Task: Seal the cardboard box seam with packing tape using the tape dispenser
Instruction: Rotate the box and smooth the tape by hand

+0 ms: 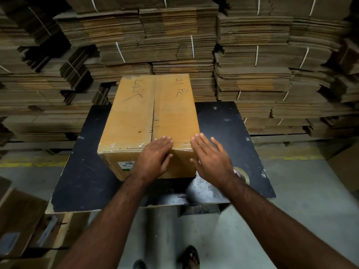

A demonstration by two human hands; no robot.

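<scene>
A closed cardboard box [136, 121] stands on a black table top [229, 133], its centre seam [153, 113] running away from me. Clear tape [120, 146] lies across the near top edge and wrinkles there. My left hand [154, 158] lies flat with straight fingers on that near edge, beside the seam's end. My right hand [210, 158] is spread with straight fingers at the box's near right corner; whether it touches the box I cannot tell. A roll of packing tape [243, 173] lies on the table, partly hidden behind my right wrist. No dispenser handle is visible.
Tall strapped stacks of flattened cardboard [174, 35] fill the whole background, right behind the table. More boxes [21, 220] stand on the floor at lower left. My feet [191, 257] are on grey concrete below the table's front edge. A yellow floor line [291, 157] runs at right.
</scene>
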